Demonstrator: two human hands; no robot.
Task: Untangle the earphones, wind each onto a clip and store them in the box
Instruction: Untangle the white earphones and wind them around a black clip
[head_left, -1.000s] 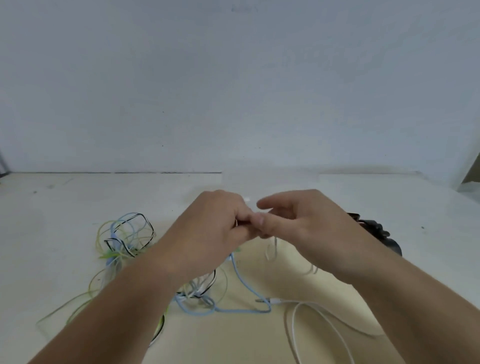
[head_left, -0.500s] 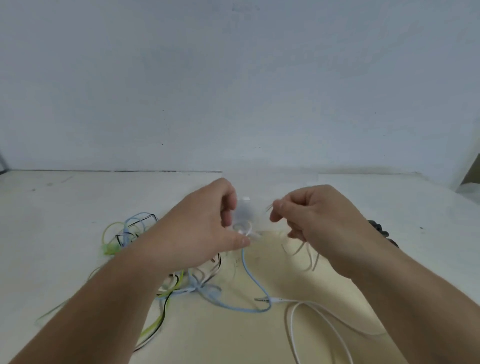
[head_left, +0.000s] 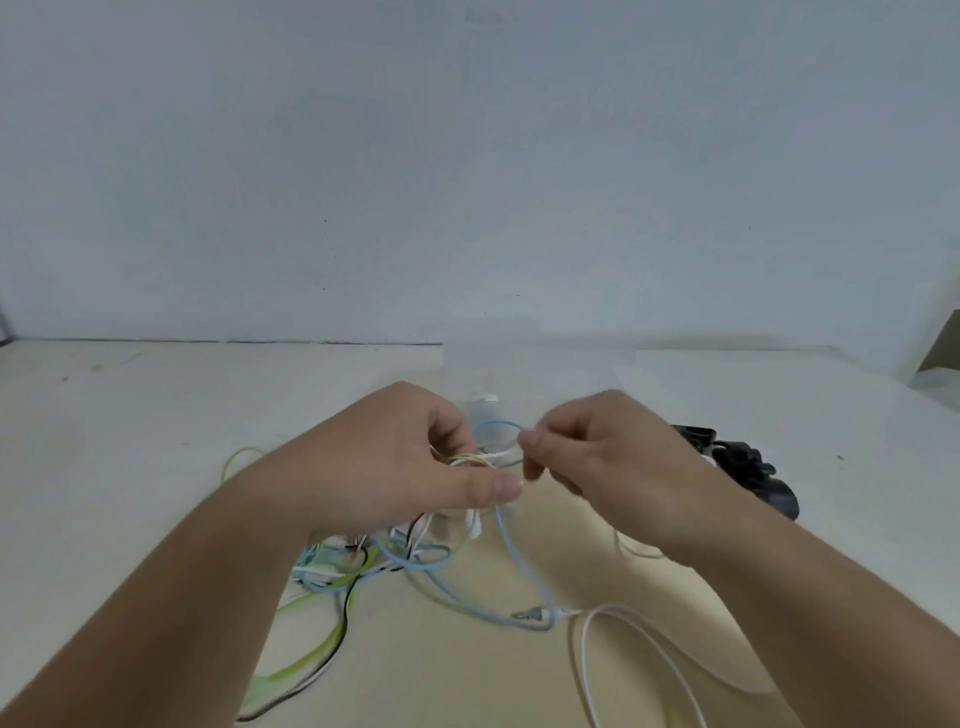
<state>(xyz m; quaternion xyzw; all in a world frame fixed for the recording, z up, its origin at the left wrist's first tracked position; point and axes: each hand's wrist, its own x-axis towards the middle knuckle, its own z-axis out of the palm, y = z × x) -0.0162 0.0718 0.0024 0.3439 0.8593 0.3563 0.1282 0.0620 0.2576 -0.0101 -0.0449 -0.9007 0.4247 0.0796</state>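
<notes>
Earphones (head_left: 363, 564) lie in a knot of blue, green, black and white cables on the desk (head_left: 130, 467), just under the person's left hand (head_left: 384, 467), which lifts part of the knot. That hand grips a bundle of yellowish and white strands between its thumb and curled fingers. The right hand (head_left: 602, 457), close beside it, pinches a light blue cable (head_left: 512, 551) at the edge of a small raised loop; below, the blue cable drops to the desk and reaches a plug (head_left: 527, 616). A white cable (head_left: 583, 660) curves away at the front right. Black clips (head_left: 737, 460) sit on the desk behind the right wrist.
</notes>
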